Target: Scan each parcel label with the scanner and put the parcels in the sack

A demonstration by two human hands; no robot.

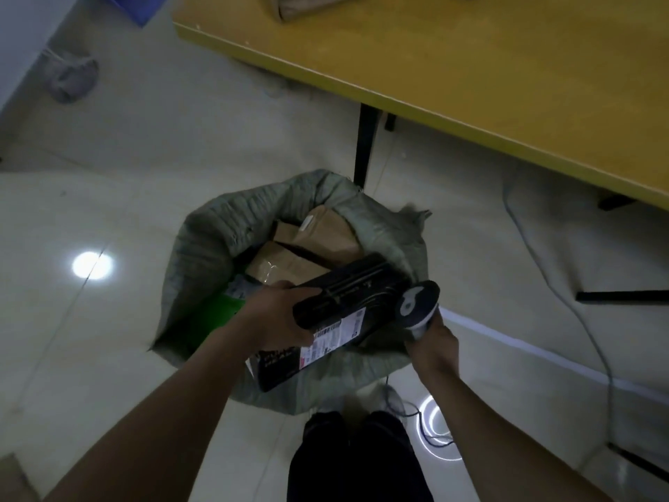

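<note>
A grey-green woven sack (202,244) stands open on the floor in front of me. Over its mouth my left hand (277,318) grips a long black box parcel (354,291) with a white label (333,338) on its near side. My right hand (432,344) grips the handle of the white and dark scanner (418,302), whose head sits right beside the parcel's right end. Inside the sack lie brown paper parcels (318,233), a green parcel (213,313) and another black parcel (275,367) at the near rim.
A yellow table (470,77) on black legs (364,146) stands at the right, with a brown package (293,7) at its far edge. A grey cable (564,284) runs across the tiled floor. A crumpled grey sack (70,76) lies far left. My feet are below the sack.
</note>
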